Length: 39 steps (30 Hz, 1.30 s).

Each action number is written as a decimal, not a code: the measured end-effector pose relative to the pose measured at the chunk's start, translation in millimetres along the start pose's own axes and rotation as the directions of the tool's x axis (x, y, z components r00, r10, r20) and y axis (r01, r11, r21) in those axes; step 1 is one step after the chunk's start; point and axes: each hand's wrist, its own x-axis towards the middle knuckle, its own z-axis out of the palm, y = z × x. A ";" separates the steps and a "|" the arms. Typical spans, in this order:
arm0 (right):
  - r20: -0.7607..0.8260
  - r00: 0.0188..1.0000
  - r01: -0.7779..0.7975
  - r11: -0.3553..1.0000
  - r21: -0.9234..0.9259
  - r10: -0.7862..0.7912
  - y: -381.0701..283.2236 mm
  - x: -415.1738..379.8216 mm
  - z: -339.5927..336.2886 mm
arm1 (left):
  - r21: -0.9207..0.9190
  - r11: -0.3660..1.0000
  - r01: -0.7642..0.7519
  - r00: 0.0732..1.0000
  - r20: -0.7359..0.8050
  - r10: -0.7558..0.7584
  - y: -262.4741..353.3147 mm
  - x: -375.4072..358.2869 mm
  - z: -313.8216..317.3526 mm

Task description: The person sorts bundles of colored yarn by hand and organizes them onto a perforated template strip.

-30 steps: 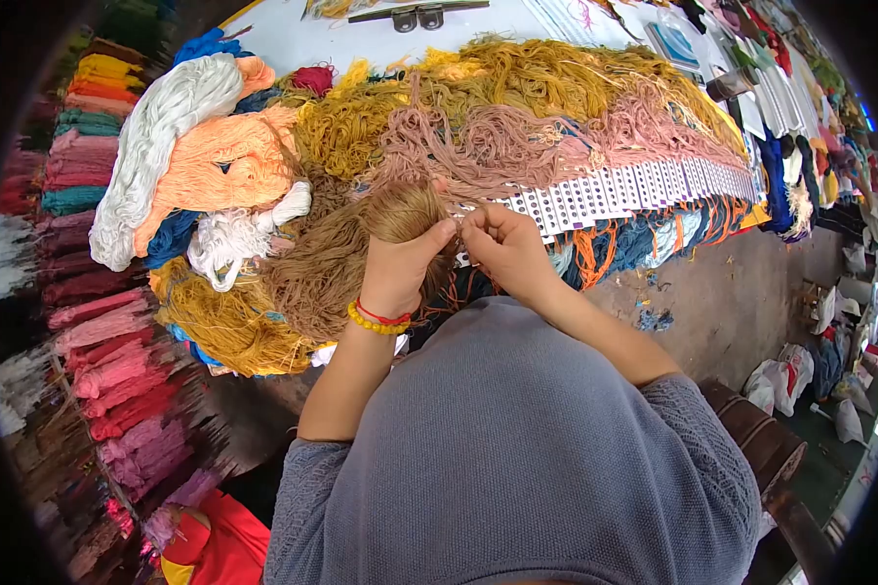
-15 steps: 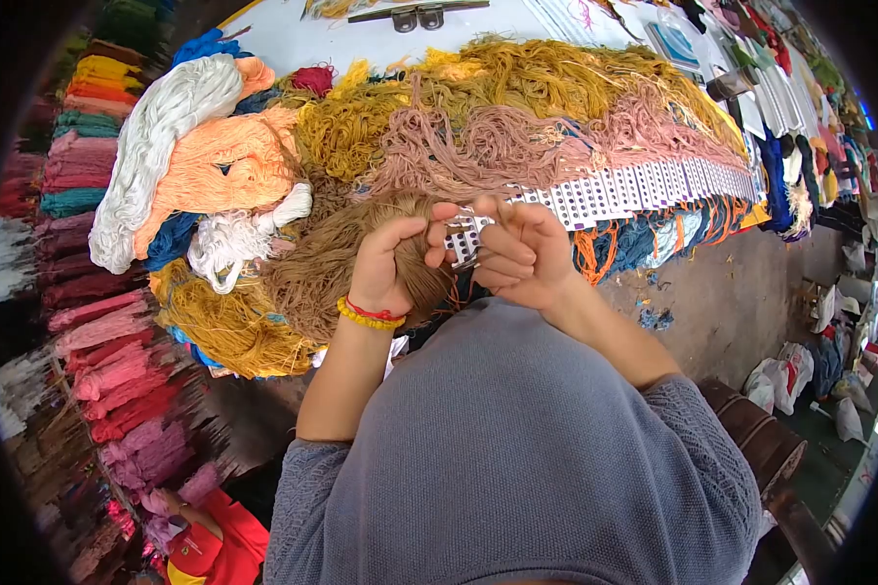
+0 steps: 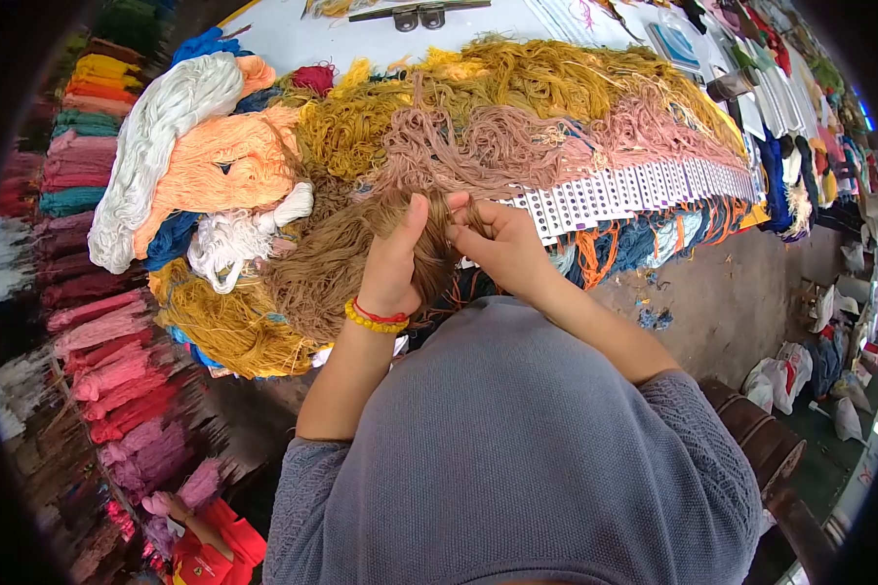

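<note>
Brown yarn (image 3: 332, 263) lies in a loose bundle at the near side of the table. My left hand (image 3: 398, 255), with yellow and red bands at its wrist, is closed around the end of this bundle. My right hand (image 3: 502, 244) pinches strands of the same yarn just to the right, its fingertips close to the left ones. Beyond my hands lies dusty pink yarn (image 3: 478, 146). A row of white cards with dark dots (image 3: 634, 190) runs rightward from beside my right hand.
Olive-yellow yarn (image 3: 556, 78), peach yarn (image 3: 224, 161) and white yarn (image 3: 166, 117) cover the table. Colored skeins (image 3: 117, 380) line the left side. A person in red (image 3: 219, 546) is at the lower left. Plastic bags (image 3: 785, 375) lie at the right.
My right hand has moved left and down to the brown yarn and closed on strands. The dotted card that showed between my hands is no longer visible there. The person in red has shifted.
</note>
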 end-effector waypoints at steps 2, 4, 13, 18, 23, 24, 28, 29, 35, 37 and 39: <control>-0.022 1.000 0.021 1.000 0.018 -0.021 4.8 0.6 0.9 | -0.015 1.000 0.010 1.000 0.000 -0.010 2.1 -1.2 1.2; -0.045 0.998 0.044 0.998 0.035 -0.042 7.0 0.6 1.3 | -0.030 0.999 0.020 1.000 0.002 -0.020 2.7 -1.6 1.6; -0.045 0.997 -0.056 0.991 0.122 0.062 -6.7 -6.5 -1.7 | -0.009 1.000 0.017 0.998 -0.059 -0.017 -0.4 -1.1 0.7; -0.105 0.994 0.043 0.994 0.105 -0.031 1.4 -6.3 -4.3 | 0.105 0.993 -0.055 0.995 -0.075 0.063 2.6 -2.8 9.0; -0.070 0.994 -0.067 0.971 0.232 0.085 3.4 -8.2 -9.4 | 0.050 0.997 -0.064 0.995 -0.068 0.067 -0.6 -1.1 9.2; -0.040 0.994 -0.087 0.959 0.270 0.102 4.1 -8.1 -10.2 | 0.038 0.998 -0.053 0.997 -0.057 0.055 -0.9 -0.8 9.0; -0.077 0.996 -0.019 0.977 0.210 0.036 7.6 -5.2 -2.6 | 0.021 0.999 -0.038 0.996 -0.085 0.039 -4.3 1.0 10.0; -0.092 0.995 -0.017 0.984 0.175 0.033 5.0 -5.7 -1.0 | 0.042 0.997 -0.065 0.994 -0.089 0.068 -5.1 0.6 12.1; -0.116 0.991 -0.046 0.972 0.229 0.074 6.9 -3.6 0.9 | 0.106 0.985 -0.139 0.982 -0.110 0.151 -11.2 4.5 7.3; -0.118 0.988 -0.073 0.969 0.236 0.103 5.2 -5.0 0.4 | 0.119 0.980 -0.160 0.980 -0.104 0.172 -12.1 6.5 4.7; -0.147 0.984 -0.064 0.968 0.242 0.101 3.0 -5.8 1.2 | 0.133 0.977 -0.168 0.973 -0.140 0.186 -10.5 8.4 4.1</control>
